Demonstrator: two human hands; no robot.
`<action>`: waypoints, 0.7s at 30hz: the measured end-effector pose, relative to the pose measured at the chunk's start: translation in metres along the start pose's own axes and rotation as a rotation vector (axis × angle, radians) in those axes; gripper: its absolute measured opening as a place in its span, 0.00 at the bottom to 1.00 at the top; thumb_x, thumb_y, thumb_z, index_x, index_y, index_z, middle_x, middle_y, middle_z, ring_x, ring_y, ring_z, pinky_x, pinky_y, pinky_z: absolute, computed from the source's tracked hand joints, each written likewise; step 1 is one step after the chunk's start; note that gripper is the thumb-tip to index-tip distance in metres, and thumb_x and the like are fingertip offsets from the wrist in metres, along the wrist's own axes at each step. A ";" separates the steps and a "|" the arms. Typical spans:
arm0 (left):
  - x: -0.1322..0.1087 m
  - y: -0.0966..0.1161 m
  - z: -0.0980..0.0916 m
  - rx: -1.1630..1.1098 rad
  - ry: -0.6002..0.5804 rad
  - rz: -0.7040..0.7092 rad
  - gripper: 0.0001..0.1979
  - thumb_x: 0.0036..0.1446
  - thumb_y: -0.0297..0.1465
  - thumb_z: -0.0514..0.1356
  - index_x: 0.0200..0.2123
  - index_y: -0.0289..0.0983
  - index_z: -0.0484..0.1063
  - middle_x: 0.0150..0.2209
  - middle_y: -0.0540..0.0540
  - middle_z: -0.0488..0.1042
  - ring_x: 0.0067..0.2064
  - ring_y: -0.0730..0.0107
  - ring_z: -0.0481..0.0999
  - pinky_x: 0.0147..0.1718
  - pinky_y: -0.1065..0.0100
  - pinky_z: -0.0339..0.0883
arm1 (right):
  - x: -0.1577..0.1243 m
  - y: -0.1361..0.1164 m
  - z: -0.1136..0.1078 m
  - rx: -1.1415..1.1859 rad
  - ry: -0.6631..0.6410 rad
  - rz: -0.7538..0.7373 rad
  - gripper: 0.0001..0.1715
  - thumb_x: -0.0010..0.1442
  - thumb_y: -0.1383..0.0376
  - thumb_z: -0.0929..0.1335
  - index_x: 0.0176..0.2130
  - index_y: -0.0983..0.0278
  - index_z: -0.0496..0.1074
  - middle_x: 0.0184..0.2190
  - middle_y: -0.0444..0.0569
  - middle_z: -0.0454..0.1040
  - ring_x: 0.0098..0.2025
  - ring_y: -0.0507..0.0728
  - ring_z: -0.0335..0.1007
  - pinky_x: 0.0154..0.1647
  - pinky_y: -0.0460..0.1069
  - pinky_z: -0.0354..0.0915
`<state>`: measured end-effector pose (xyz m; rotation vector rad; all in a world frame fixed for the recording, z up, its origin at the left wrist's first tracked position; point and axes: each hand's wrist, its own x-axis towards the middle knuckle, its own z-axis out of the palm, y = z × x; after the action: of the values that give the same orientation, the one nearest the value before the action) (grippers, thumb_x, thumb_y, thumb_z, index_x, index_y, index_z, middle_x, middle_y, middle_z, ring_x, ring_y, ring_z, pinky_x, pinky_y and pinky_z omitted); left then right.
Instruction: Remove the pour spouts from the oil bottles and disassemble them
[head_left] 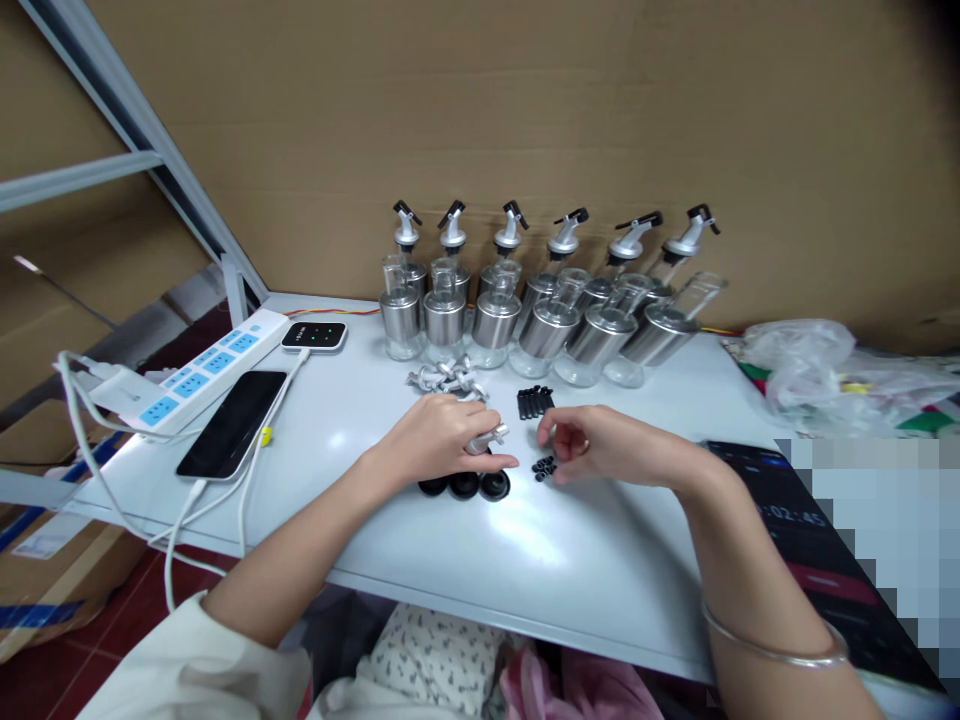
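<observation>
At the far left of the white table (600, 590), a white power strip (202, 375) runs beside a dark-screened phone (232, 425) and a small white-edged device (315, 337), with white cables (253, 485) trailing over the near edge. Your left hand (446, 435), left of center, grips 1 silver spout piece (489, 437) between thumb and fingers, above 3 black round caps (495, 486) lying on the near side. Just beyond that hand sits a loose pile of silver spout parts (448, 377). Behind it, 6 steel-sleeved bottles (498, 320) with bare glass necks line up in front of 6 more topped by silver spouts (508, 235) with black levers. Right of center, black strips (535, 403) lie side by side, small black pieces (543, 468) nearer you. Your right hand (581, 445) hovers just beside these, fingers curled; whether they grasp anything, you cannot tell. A bracelet (780, 645) rings your right forearm, near a large phone (795, 530) reading ":02:45." Clear plastic bags (802, 360) are heaped at far right.
</observation>
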<state>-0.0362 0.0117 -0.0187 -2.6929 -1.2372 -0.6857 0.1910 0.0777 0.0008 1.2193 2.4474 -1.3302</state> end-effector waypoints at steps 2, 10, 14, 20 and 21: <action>0.000 0.000 0.000 -0.017 0.001 0.000 0.23 0.59 0.50 0.51 0.25 0.36 0.65 0.20 0.53 0.67 0.21 0.76 0.64 0.24 0.71 0.53 | -0.005 -0.007 -0.003 0.044 0.129 -0.089 0.15 0.50 0.58 0.70 0.36 0.64 0.68 0.25 0.43 0.70 0.27 0.51 0.63 0.29 0.46 0.60; -0.002 0.001 0.002 -0.072 -0.038 -0.078 0.29 0.51 0.58 0.51 0.32 0.36 0.64 0.20 0.52 0.70 0.21 0.71 0.71 0.21 0.72 0.53 | 0.001 -0.037 0.018 0.222 0.325 -0.374 0.14 0.58 0.55 0.65 0.33 0.64 0.70 0.31 0.48 0.73 0.32 0.53 0.66 0.33 0.48 0.61; -0.002 0.002 0.002 -0.094 -0.027 -0.101 0.30 0.51 0.59 0.50 0.36 0.35 0.62 0.25 0.48 0.74 0.25 0.66 0.76 0.22 0.71 0.58 | 0.003 -0.040 0.025 0.248 0.314 -0.374 0.14 0.58 0.56 0.65 0.32 0.64 0.70 0.30 0.47 0.73 0.30 0.52 0.65 0.32 0.47 0.61; 0.000 0.002 0.003 -0.122 0.027 -0.127 0.32 0.52 0.60 0.46 0.39 0.35 0.59 0.29 0.45 0.75 0.28 0.64 0.77 0.25 0.69 0.64 | 0.003 -0.040 0.024 0.353 0.310 -0.387 0.14 0.55 0.55 0.68 0.31 0.64 0.70 0.28 0.45 0.70 0.30 0.51 0.64 0.31 0.47 0.61; 0.000 0.002 0.003 -0.124 0.045 -0.121 0.32 0.51 0.60 0.46 0.40 0.35 0.59 0.29 0.46 0.75 0.28 0.65 0.77 0.25 0.69 0.64 | 0.004 -0.040 0.024 0.370 0.324 -0.384 0.15 0.56 0.54 0.67 0.31 0.64 0.69 0.26 0.45 0.69 0.29 0.51 0.63 0.30 0.47 0.60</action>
<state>-0.0338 0.0113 -0.0212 -2.6999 -1.4001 -0.8604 0.1545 0.0502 0.0103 1.1464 2.8638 -1.8898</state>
